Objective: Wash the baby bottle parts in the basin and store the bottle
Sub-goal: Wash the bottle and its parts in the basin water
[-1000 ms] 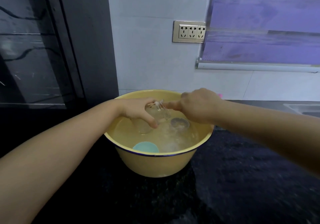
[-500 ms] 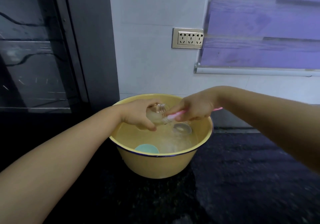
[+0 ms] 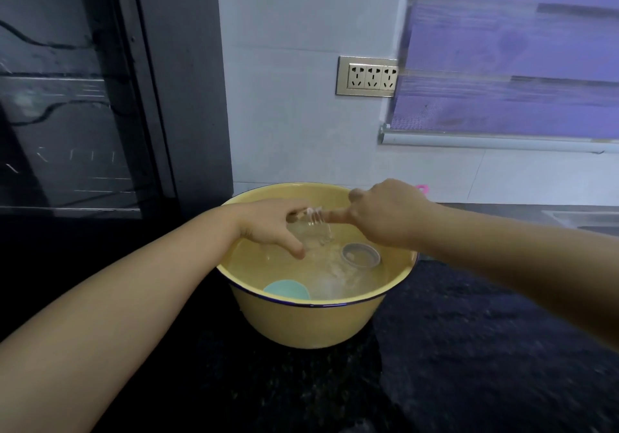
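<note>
right hand [image 3: 388, 218] drives its gripped pink brush [image 3: 422, 188] deeper into the bottle [image 3: 315, 231] the left hand [image 3: 268, 225] clasps; scrubbing underway.

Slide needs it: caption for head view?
Left hand holds clear bottle in yellow basin; right hand holds pink brush to its neck.
</note>
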Demonstrator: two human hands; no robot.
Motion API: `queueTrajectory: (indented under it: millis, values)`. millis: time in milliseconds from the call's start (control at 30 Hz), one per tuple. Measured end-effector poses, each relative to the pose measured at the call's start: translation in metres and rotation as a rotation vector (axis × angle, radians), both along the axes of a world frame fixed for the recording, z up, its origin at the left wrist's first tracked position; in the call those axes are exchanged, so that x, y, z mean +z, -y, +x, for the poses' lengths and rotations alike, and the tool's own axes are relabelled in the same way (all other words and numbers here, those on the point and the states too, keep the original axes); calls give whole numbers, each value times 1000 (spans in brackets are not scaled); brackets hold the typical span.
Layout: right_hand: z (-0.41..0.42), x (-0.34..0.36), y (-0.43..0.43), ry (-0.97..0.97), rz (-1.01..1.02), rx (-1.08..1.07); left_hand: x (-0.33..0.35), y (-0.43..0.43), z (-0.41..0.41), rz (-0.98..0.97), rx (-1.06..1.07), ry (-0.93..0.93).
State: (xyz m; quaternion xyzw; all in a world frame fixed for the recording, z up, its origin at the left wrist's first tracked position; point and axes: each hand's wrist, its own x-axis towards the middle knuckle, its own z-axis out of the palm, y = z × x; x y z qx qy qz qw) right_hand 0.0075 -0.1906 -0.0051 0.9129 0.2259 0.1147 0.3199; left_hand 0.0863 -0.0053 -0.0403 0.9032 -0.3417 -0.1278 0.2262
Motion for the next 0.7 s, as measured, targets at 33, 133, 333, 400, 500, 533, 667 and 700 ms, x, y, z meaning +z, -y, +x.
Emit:
queueTrajectory:
  millis: [33, 133, 333, 400, 500, 533, 667, 700]
  values:
    - [0, 1, -1, -7, -26, -1, 0, 0, -1, 13, 2, 12]
    - [2, 3, -2, -83, -43, -21, 2, 0, -2, 10, 0, 64]
    - [0, 13, 4, -573, 386, -223, 3, -2, -5, -28, 2, 146]
    - [2, 11, 11, -699, 556, -199, 4, -2, -5, -37, 16, 208]
    - [3, 14, 28, -799, 836, -183, 6, -1, -6, -39, 55, 283]
    - [4, 16, 34, -809, 907, -196, 7, -1, -6, -37, 61, 288]
    - [3, 22, 46, -693, 996, -216, 7, 0, -5, -17, 79, 286]
    - [4, 23, 49, -638, 942, -228, 7, 0, -5, -5, 87, 298]
